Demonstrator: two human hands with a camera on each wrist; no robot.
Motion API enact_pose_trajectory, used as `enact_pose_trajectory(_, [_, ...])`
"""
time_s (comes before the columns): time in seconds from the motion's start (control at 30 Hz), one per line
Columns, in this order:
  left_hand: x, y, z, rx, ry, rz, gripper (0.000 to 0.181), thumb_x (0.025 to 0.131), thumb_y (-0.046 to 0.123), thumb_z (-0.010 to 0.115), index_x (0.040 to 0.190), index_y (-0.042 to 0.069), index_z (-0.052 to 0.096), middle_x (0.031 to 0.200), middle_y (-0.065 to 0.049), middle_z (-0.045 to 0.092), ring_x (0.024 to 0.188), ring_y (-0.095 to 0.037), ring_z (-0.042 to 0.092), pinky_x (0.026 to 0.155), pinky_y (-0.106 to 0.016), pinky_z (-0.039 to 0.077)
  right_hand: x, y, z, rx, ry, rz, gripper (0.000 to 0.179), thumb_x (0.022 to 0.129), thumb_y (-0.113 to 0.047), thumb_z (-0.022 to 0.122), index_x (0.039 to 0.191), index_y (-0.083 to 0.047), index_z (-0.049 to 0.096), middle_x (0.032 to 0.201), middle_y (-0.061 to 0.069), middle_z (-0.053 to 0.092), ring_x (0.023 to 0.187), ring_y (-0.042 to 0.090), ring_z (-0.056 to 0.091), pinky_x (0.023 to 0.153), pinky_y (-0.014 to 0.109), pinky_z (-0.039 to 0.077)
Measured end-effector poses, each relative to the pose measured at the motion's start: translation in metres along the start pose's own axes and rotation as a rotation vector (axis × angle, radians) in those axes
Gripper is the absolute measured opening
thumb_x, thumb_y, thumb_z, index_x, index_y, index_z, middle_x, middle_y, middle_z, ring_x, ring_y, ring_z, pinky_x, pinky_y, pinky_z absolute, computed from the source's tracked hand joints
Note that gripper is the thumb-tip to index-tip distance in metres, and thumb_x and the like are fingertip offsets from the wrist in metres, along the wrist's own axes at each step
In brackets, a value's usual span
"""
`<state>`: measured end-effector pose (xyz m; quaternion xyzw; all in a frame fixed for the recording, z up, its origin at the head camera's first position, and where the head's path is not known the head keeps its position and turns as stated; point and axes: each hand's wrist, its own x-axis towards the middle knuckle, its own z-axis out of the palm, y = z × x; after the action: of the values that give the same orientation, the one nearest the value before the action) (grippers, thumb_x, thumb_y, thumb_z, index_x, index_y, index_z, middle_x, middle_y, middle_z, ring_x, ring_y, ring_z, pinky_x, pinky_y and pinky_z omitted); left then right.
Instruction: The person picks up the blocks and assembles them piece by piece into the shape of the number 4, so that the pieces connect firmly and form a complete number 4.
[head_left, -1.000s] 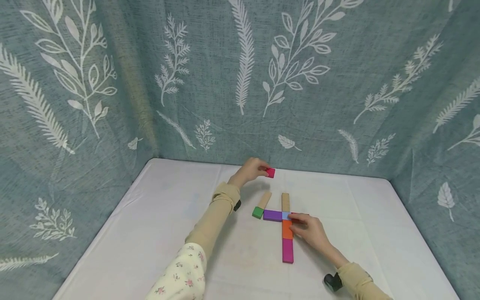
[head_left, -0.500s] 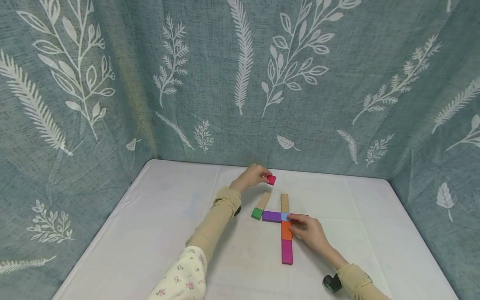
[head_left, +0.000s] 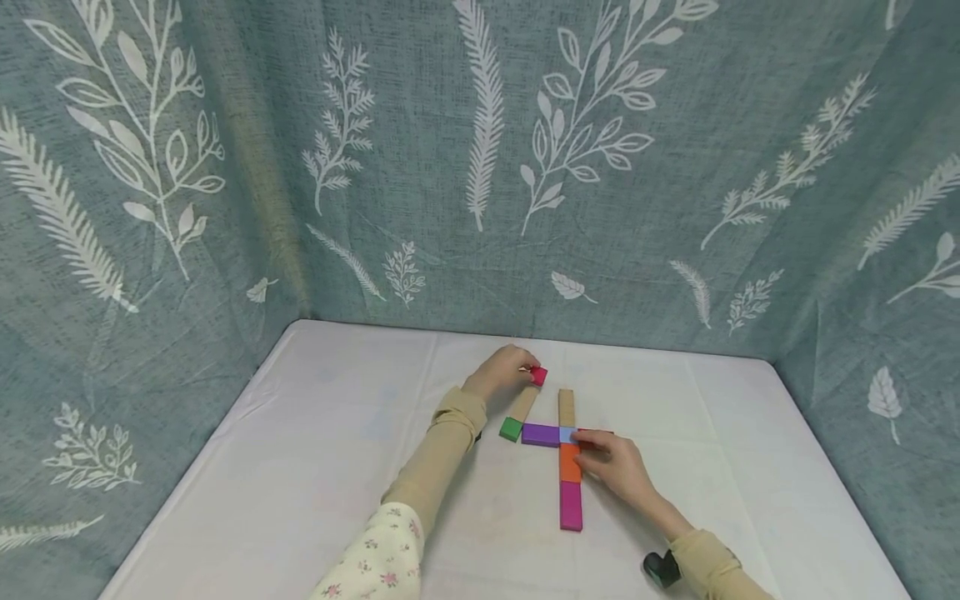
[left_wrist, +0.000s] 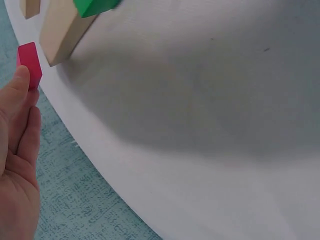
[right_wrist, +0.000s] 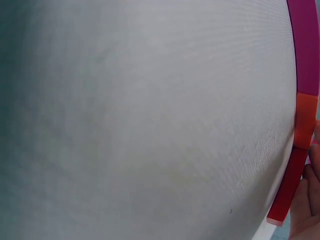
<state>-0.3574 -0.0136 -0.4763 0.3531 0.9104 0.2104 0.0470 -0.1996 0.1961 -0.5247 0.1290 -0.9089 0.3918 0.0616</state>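
Observation:
My left hand [head_left: 504,371] pinches a small pinkish-red block [left_wrist: 31,65] between thumb and fingertips, close to the far end of a slanted plain wooden block [head_left: 524,403]. A green block [head_left: 512,429] lies at that block's near end. Blocks form a cross on the cloth: purple [head_left: 541,435] at left, plain wood [head_left: 567,408] at the back, light blue [head_left: 567,435] in the centre, orange [head_left: 570,462] and magenta [head_left: 571,506] towards me. A red block [right_wrist: 290,185] forms the right arm, partly covered by my right hand [head_left: 618,473], whose fingertips touch the light blue and orange blocks.
White cloth [head_left: 315,467] covers the table. A blue-green curtain [head_left: 450,275] with white leaf prints hangs behind the far edge and along both sides. Black wrist-worn devices sit at both forearms; the right one [head_left: 662,570] shows clearly.
My left hand has brought the pinkish-red block nearer to me, from beyond the slanted wooden block to its far end. The right hand stays at the cross.

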Motion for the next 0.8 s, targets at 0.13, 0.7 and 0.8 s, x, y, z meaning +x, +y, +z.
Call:
enact_pose_trajectory(0.13, [0.000,-0.001,0.004,0.024,-0.015,-0.020,0.023,0.089,0.011,0.065,0.109,0.004,0.071,0.108,-0.007,0.071,0.101,-0.019,0.065,0.091,-0.029,0.050,-0.001,0.001,0.000,0.007,0.012,-0.016,0.034,0.077,-0.002,0.075,0.110,-0.003,0.069,0.107,0.010,0.071,0.099,0.026,0.067,0.086,0.037,0.054])
enact_pose_trajectory(0.7, [0.003,-0.003,0.013,0.013,-0.059,-0.092,0.025,0.090,0.011,0.064,0.113,0.005,0.069,0.110,-0.007,0.071,0.102,-0.018,0.064,0.091,-0.029,0.050,0.001,0.001,-0.003,0.018,-0.014,-0.004,0.033,0.078,-0.004,0.075,0.111,-0.004,0.069,0.108,0.010,0.071,0.099,0.026,0.066,0.087,0.038,0.053])
enact_pose_trajectory(0.8, [0.003,-0.003,0.012,0.009,-0.063,-0.102,0.024,0.090,0.010,0.063,0.113,0.005,0.069,0.110,-0.007,0.070,0.103,-0.018,0.064,0.093,-0.030,0.050,0.002,0.000,-0.004,0.021,-0.013,-0.013,0.033,0.078,-0.003,0.075,0.111,-0.003,0.069,0.107,0.010,0.071,0.099,0.026,0.067,0.087,0.038,0.054])
